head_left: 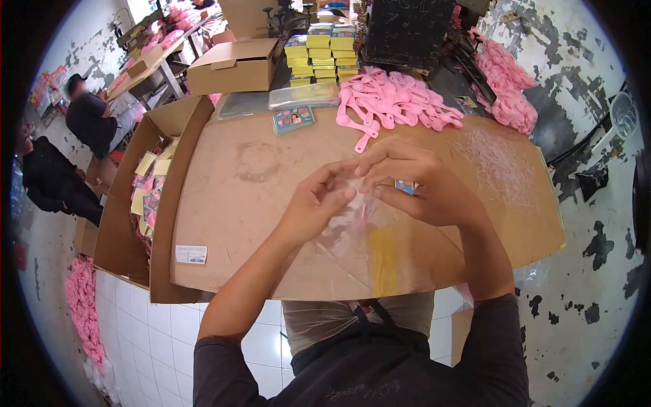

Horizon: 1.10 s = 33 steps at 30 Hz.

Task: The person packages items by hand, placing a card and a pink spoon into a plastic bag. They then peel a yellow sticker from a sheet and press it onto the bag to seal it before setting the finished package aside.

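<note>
A clear plastic bag hangs between my hands over the cardboard-covered table, with a bit of pink showing at its right side. My left hand pinches the bag's upper edge between thumb and bent fingers. On the other side my right hand curls over the top, its fingertips closed at the same edge. A small printed card peeks out from behind my right fingers, mostly hidden. Beyond the hands lies a heap of pink plastic spoons.
Left of the table stands an open carton of packed pieces. Stacks of yellow-edged cards, clear bags, a small card pile and a closed box line the back. Plastic strips lie right. Two people are at left.
</note>
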{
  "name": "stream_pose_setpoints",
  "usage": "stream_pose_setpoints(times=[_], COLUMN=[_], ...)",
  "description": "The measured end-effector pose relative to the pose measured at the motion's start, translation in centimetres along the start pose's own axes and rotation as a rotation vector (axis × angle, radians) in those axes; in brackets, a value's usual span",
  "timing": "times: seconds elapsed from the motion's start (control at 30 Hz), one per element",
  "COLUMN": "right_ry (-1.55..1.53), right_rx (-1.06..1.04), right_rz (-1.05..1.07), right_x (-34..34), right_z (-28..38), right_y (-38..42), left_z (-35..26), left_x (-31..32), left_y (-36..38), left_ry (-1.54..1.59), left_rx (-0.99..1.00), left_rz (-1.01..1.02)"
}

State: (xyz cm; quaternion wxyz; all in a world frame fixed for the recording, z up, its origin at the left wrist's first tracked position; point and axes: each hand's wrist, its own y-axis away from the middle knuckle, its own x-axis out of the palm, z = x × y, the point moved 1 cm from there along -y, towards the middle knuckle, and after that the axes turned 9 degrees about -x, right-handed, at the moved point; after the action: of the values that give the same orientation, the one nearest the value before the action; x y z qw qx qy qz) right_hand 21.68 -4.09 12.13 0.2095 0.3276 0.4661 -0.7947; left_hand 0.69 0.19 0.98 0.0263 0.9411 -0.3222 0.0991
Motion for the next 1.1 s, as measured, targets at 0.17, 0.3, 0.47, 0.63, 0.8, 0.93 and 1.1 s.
stream_pose_setpoints(times=[0.17,0.3,0.47,0.63,0.8,0.93,1.1], right_ry=[0.28,0.211,0.121,0.072,0.084,0.127,0.11], right_rx=[0.092,0.132,0.185,0.209,0.204,0.248,0.209], right_rz=[-0.05,-0.091,-0.119,-0.115,-0.184,-0.265,-0.38], right_x=[-1.1,-0.7,0.5,1.0,1.3,1.5,2.1], right_z=[0.9,1.0,1.0,1.0,0.6,0.0,-1.2], right_y=[-0.5,-0.3,0.4,0.7,0.9,1.1,1.6], left_z=[-1.7,-2.1,-1.7,-1.6,-1.7,-2.1,-1.6], left_x=[1.3,2.8,2.9,2.5,2.7,3.2,3.2], left_y=[1.4,1.1,0.6,0.6,0.5,0.7,0.8], left_ry=[-0.262,-0.284,-0.064,-0.086,-0.026,0.017,-0.053], left_rx=[0.245,0.204,0.066,0.004,-0.009,0.051,0.087], left_rz=[-0.023,-0.091,-0.148,-0.157,-0.12,-0.102,-0.17])
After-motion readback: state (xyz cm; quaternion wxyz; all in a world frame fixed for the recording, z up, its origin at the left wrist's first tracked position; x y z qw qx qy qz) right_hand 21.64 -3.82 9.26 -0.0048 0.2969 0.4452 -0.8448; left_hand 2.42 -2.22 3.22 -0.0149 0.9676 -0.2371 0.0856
